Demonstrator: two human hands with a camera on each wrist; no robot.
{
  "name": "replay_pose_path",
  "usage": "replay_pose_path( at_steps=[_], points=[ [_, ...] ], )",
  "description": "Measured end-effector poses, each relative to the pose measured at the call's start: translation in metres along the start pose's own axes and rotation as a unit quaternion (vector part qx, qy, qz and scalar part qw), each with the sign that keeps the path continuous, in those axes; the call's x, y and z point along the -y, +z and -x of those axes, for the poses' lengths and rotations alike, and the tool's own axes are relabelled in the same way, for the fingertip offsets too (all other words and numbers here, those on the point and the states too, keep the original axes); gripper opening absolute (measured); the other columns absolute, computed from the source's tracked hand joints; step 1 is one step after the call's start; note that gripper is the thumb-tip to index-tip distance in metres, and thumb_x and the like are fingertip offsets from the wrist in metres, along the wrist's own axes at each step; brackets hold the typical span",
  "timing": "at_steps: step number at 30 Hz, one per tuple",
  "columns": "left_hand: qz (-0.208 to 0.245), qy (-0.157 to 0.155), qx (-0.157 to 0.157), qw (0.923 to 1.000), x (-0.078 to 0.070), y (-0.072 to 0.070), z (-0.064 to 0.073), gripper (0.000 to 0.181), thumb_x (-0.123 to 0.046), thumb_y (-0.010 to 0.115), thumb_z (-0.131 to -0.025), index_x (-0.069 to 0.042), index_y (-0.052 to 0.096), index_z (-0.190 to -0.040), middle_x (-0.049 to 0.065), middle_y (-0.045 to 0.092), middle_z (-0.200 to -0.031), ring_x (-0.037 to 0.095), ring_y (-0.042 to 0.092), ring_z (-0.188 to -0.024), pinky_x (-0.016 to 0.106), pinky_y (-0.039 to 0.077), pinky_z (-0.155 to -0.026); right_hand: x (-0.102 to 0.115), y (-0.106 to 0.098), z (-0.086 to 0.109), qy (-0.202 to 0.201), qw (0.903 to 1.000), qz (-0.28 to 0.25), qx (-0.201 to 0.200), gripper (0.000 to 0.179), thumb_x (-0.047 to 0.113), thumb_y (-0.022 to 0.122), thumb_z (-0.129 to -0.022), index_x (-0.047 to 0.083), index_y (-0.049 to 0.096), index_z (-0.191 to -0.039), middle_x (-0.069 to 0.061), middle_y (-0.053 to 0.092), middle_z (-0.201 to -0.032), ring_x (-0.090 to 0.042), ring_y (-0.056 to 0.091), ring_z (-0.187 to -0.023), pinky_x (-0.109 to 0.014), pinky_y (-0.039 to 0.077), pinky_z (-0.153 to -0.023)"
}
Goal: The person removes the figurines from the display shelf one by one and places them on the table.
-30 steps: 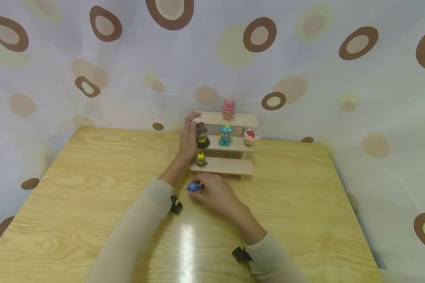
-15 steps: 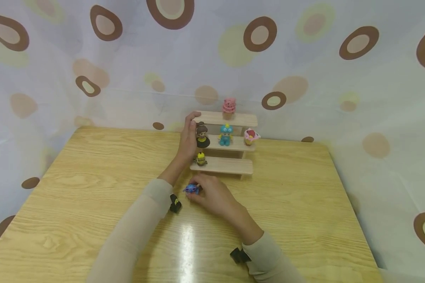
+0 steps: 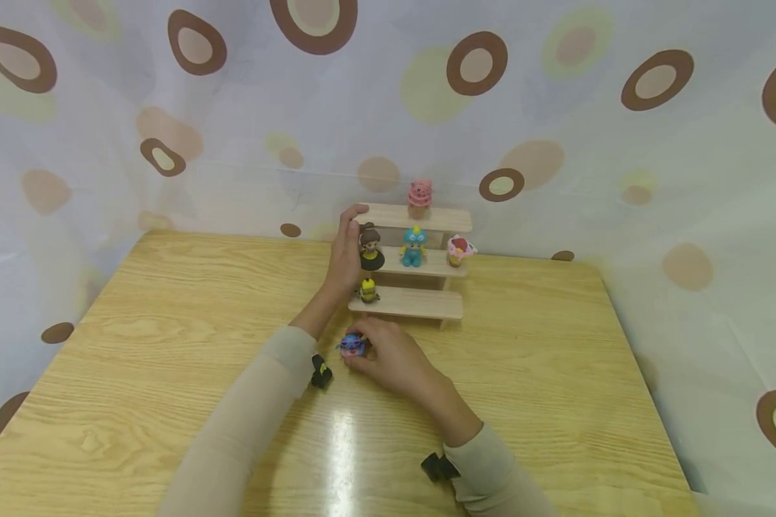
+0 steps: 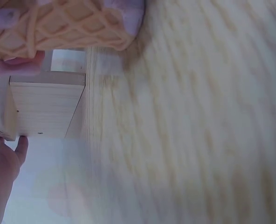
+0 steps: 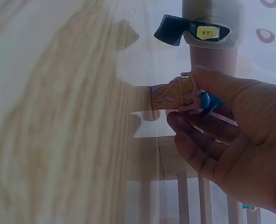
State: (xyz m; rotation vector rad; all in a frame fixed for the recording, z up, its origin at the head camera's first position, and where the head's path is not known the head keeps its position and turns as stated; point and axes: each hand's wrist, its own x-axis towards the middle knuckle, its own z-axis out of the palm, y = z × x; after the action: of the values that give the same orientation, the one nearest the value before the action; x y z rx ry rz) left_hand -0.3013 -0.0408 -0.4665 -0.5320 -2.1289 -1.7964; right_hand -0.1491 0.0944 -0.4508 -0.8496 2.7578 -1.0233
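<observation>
Between thumb and fingers my right hand point(image 3: 394, 357) pinches a blue-topped ice-cream cone figurine point(image 3: 352, 345) in front of the shelf. Its waffle-patterned cone point(image 5: 168, 96) touches or nearly touches the table in the right wrist view. With its fingers bent over the upper end, my left hand point(image 3: 345, 251) holds the left side of a three-step wooden display shelf point(image 3: 414, 303). Close beside that hand stands a brown-haired doll figurine point(image 3: 371, 248) on the middle step. Below the doll, a small yellow-and-brown figurine point(image 3: 368, 291) stands on the bottom step. The left wrist view shows the shelf's side panel point(image 4: 44, 109).
A pink ice-cream figurine point(image 3: 419, 197) tops the shelf. On the middle step are a teal figurine point(image 3: 414, 248) and a pink cupcake-like figurine point(image 3: 460, 250). A patterned cloth point(image 3: 233, 108) hangs behind the wooden table point(image 3: 543, 359).
The figurine in my right hand has turned and tilted slightly, so its front now shows more. My left hand stays at the shelf's side.
</observation>
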Motion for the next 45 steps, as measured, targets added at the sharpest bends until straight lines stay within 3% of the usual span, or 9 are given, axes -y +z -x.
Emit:
replay_pose_path(
  at_steps=[4,8,14,16,21,25,28,33,45],
  points=[
    [-0.004,0.002,-0.001,1.0,0.0,-0.001,0.0,0.045,-0.034,0.02,-0.118,-0.016,0.042,-0.152,0.011,0.051,-0.153,0.032,0.059,-0.125,0.049,0.043,-0.11,0.001,-0.002,0.0,0.01,0.9999,-0.001,0.006,0.038,0.028,0.086,-0.092,0.01,0.071,-0.123,0.0,0.073,-0.112,-0.015,0.067,-0.101,-0.036,0.056,-0.091],
    [-0.004,0.006,-0.004,1.0,0.0,-0.001,-0.001,0.042,-0.025,0.022,-0.117,-0.014,0.043,-0.151,0.011,0.051,-0.154,0.034,0.06,-0.124,0.05,0.044,-0.108,0.001,-0.006,0.0,0.035,0.9992,-0.014,0.012,0.052,0.033,0.088,-0.089,0.008,0.069,-0.131,-0.002,0.073,-0.123,-0.018,0.068,-0.108,-0.038,0.056,-0.095],
    [0.014,-0.005,-0.004,0.9999,-0.001,0.002,-0.002,0.041,-0.016,0.023,-0.117,-0.01,0.043,-0.152,0.021,0.058,-0.14,0.039,0.063,-0.121,0.053,0.045,-0.105,-0.003,-0.018,0.003,0.072,0.9966,-0.04,0.001,0.071,0.05,0.088,-0.086,0.01,0.066,-0.14,-0.004,0.07,-0.134,-0.022,0.065,-0.122,-0.045,0.051,-0.106],
    [0.008,-0.007,-0.002,0.9999,-0.002,0.001,-0.002,0.041,-0.02,0.022,-0.117,-0.012,0.043,-0.152,0.021,0.06,-0.136,0.037,0.063,-0.119,0.051,0.046,-0.104,-0.005,-0.024,0.003,0.077,0.9955,-0.053,-0.015,0.068,0.053,0.084,-0.088,0.01,0.066,-0.138,-0.004,0.07,-0.133,-0.023,0.064,-0.123,-0.046,0.049,-0.108],
    [-0.008,-0.005,0.005,0.9999,0.0,0.0,-0.002,0.042,-0.032,0.021,-0.118,-0.014,0.042,-0.151,0.019,0.061,-0.132,0.032,0.063,-0.115,0.045,0.047,-0.102,-0.014,-0.035,0.001,0.057,0.9928,-0.062,-0.085,0.049,0.045,0.079,-0.096,0.006,0.07,-0.126,-0.009,0.074,-0.119,-0.024,0.07,-0.108,-0.042,0.057,-0.096],
    [0.004,-0.008,0.006,0.9999,0.0,-0.001,-0.002,0.04,-0.027,0.022,-0.118,-0.015,0.042,-0.15,0.021,0.064,-0.125,0.033,0.066,-0.114,0.045,0.049,-0.102,-0.022,-0.035,-0.006,0.044,0.9855,-0.073,-0.147,0.044,0.036,0.08,-0.097,0.002,0.069,-0.123,-0.014,0.073,-0.119,-0.029,0.072,-0.106,-0.044,0.061,-0.09],
    [0.008,-0.006,-0.001,1.0,0.0,-0.001,-0.002,0.039,-0.02,0.023,-0.117,-0.013,0.043,-0.15,0.019,0.061,-0.134,0.035,0.064,-0.118,0.05,0.047,-0.104,-0.026,-0.031,-0.012,0.044,0.9804,-0.086,-0.171,0.045,0.031,0.082,-0.095,0.004,0.067,-0.128,-0.014,0.071,-0.124,-0.03,0.069,-0.11,-0.045,0.06,-0.09],
    [0.009,-0.005,-0.006,0.9999,0.001,0.001,-0.001,0.04,-0.014,0.025,-0.116,-0.01,0.044,-0.152,0.014,0.05,-0.155,0.038,0.057,-0.124,0.055,0.042,-0.108,-0.027,-0.023,-0.02,0.059,0.9777,-0.097,-0.176,0.048,0.026,0.083,-0.094,0.007,0.065,-0.134,-0.009,0.067,-0.132,-0.028,0.066,-0.119,-0.041,0.057,-0.1],
    [-0.001,-0.002,-0.009,1.0,0.001,0.002,0.0,0.043,-0.031,0.022,-0.117,-0.016,0.042,-0.152,0.014,0.054,-0.147,0.032,0.059,-0.12,0.046,0.045,-0.106,-0.027,-0.019,-0.033,0.057,0.9794,-0.083,-0.175,0.047,0.021,0.08,-0.097,0.009,0.063,-0.139,-0.007,0.067,-0.136,-0.022,0.067,-0.122,-0.034,0.053,-0.107]
  ],
)
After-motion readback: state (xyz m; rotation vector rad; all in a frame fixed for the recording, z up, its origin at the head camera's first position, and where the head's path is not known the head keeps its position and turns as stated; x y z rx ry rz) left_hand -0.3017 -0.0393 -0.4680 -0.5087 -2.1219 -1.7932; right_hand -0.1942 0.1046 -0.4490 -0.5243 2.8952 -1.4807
